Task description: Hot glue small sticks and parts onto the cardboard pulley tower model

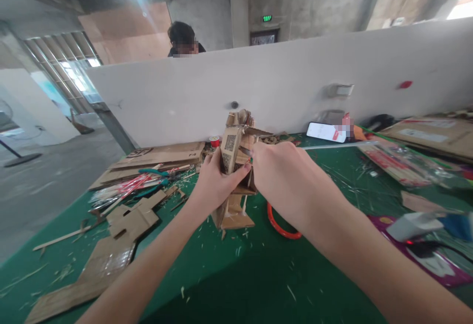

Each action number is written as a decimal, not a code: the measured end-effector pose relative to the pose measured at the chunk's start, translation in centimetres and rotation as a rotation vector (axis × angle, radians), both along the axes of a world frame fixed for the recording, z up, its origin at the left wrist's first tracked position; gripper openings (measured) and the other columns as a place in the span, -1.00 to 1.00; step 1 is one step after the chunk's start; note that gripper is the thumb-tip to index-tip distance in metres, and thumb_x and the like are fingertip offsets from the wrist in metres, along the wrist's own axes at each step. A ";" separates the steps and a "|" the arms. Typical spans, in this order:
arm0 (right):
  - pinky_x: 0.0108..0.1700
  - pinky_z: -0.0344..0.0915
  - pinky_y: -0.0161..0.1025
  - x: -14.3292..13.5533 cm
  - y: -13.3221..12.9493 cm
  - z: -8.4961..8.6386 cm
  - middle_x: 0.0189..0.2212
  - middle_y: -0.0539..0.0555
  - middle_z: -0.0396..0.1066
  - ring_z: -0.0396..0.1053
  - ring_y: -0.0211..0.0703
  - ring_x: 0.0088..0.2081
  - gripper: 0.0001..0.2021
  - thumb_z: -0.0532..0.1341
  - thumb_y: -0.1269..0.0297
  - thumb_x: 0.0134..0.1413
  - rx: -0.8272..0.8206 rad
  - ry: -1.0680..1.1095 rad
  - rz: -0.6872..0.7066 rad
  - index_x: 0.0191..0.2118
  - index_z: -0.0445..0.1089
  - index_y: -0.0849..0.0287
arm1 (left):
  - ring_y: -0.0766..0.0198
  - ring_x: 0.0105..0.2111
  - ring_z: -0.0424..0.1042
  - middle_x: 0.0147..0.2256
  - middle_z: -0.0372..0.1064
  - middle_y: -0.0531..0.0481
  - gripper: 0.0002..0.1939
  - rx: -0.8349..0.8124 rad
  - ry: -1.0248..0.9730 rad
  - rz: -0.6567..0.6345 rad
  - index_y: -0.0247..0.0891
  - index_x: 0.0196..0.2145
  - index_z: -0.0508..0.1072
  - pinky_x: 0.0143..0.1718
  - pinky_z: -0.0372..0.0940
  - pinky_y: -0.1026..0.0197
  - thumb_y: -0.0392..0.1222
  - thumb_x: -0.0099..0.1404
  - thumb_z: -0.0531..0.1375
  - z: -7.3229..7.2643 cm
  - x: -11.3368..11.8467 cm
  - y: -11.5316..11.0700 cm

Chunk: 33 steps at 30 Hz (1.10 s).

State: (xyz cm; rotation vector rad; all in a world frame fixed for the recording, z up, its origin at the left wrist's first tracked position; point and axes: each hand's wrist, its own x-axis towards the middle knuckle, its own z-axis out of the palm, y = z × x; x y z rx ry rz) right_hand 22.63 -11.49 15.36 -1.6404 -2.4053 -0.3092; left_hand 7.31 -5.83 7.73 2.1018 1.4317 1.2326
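A hand-built cardboard model (231, 151) stands upright on the green table, with open compartments on its right side and a flap sticking out near its top. My left hand (221, 174) grips it from the left, thumb across its front and fingers behind. My right hand (277, 171) is closed in a fist against the model's right side. A thin greyish sliver, perhaps a blade, shows at its fingertips; the rest is hidden inside the fist. An orange-red ring (283, 228) lies on the table below my right wrist, partly covered by it.
Cardboard scraps (133, 220), flat cardboard (158, 156), teal-handled pliers (153, 181) and wrapped sticks lie left. A red-and-white spool (214, 141) stands behind. Rightward are a lit phone (325, 132), packaged sticks (395, 164) and a charger (414, 225). A white partition (185, 97) stands behind, a person beyond it.
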 end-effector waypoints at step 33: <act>-0.40 0.12 -0.26 2.0 4.9 -5.4 -0.47 -0.01 0.38 0.30 -0.17 -0.44 -0.56 0.19 0.17 -0.01 0.035 0.718 0.094 0.03 0.23 0.10 | 0.05 -0.18 0.43 -0.08 0.44 -0.03 -0.33 -0.375 0.892 -0.228 0.02 0.02 0.38 -0.25 0.25 0.14 0.32 -0.02 0.19 11.1 -3.3 0.9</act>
